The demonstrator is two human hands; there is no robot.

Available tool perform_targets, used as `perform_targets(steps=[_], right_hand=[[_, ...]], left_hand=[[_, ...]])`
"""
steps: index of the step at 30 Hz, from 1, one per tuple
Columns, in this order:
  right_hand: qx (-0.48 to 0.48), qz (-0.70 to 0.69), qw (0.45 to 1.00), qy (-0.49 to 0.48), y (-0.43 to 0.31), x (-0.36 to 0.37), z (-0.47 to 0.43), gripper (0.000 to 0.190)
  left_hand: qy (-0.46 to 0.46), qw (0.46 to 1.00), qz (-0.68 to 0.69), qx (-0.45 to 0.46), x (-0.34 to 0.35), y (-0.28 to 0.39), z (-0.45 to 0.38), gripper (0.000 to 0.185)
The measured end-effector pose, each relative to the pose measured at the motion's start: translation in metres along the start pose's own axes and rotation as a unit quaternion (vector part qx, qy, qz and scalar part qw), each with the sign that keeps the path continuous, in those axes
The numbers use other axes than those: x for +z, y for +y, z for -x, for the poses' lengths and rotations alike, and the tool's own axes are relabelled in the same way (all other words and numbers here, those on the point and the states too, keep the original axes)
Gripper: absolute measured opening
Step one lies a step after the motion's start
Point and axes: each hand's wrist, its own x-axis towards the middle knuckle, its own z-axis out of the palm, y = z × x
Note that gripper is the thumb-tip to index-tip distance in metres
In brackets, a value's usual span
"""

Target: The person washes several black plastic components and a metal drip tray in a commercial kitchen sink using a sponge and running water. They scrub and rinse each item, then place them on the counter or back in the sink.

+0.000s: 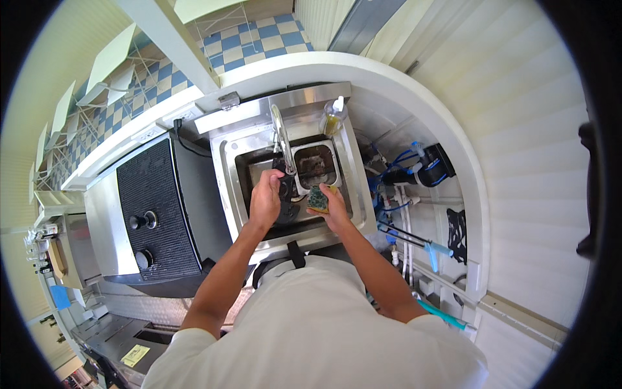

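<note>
A dark, flat-looking item (287, 211) is gripped at its upper left by my left hand (266, 199), under the spout of a chrome faucet (281, 131). Its exact kind I cannot tell. In my right hand (336, 210) is a scouring sponge (318, 199), its worn green side facing up and its yellow foam showing at the edge. Both hands are over a stainless steel sink (224, 160). Within the basin, a metal pan (338, 170) with a brown-stained inside sits to the right of the spout, just beyond the sponge.
A clear pump bottle (334, 116) with yellowish liquid stands at the sink's back right corner. Left of the sink is a machine with a black ribbed mat (150, 194) and metal tampers (144, 258) on it. Pipes and blue tubing (401, 158) crowd the right side. A black power cord (187, 143) runs behind.
</note>
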Motion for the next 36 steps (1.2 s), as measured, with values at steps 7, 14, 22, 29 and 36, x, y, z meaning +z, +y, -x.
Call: perform_targets(steps=[7,14,22,29,36], right_hand=[[0.041,0.069,0.997,0.009,0.024,-0.006,-0.004,0.035],[-0.010,0.075,0.996,0.053,0.016,-0.007,0.010,0.037],[-0.252,0.443,0.860,0.010,-0.032,0.005,-0.006,0.035],[-0.224,0.782,0.579,-0.062,-0.071,0.084,-0.125,0.035],[-0.200,0.835,0.485,-0.168,-0.068,0.094,-0.188,0.040]], left_hand=[[-0.032,0.948,-0.271,0.163,0.017,-0.172,-0.033,0.021],[-0.426,0.681,-0.595,0.042,0.027,-0.236,-0.047,0.049],[-0.318,0.892,-0.321,0.017,-0.039,-0.128,-0.038,0.032],[-0.020,0.987,0.005,-0.158,-0.026,-0.138,-0.015,0.037],[-0.008,0.803,0.467,-0.371,0.068,-0.171,0.003,0.034]])
